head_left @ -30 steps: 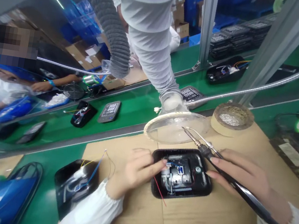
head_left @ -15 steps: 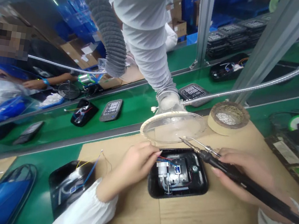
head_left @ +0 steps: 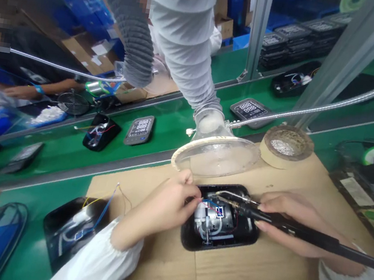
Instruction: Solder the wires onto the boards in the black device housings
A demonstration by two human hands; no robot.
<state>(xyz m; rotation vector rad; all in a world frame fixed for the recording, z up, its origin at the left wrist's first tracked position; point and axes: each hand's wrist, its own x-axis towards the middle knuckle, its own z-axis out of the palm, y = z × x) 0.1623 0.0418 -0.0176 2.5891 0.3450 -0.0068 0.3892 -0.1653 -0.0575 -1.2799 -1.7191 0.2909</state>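
Note:
An open black device shell (head_left: 245, 239) with a small motor, white tubing and coloured wires inside lies on the wooden board (head_left: 258, 269). My left hand (head_left: 162, 207) is closed in a pinch on thin wires at the shell's left edge. My right hand (head_left: 288, 217) grips a black soldering iron (head_left: 300, 232) like a pen, its metal tip lowered to the wires inside the shell, close to my left fingertips.
A clear fume funnel (head_left: 218, 157) on a white hose hangs just behind the shell. A tape roll holding solder bits (head_left: 287, 148) stands at the back right. Another open shell (head_left: 69, 230) lies at the left. Behind runs a green conveyor (head_left: 174, 128) with devices; another person sits far left.
The soldering iron's tip has come down from above the funnel's edge into the shell. My left hand moved up to the shell's upper left and pinched the wires.

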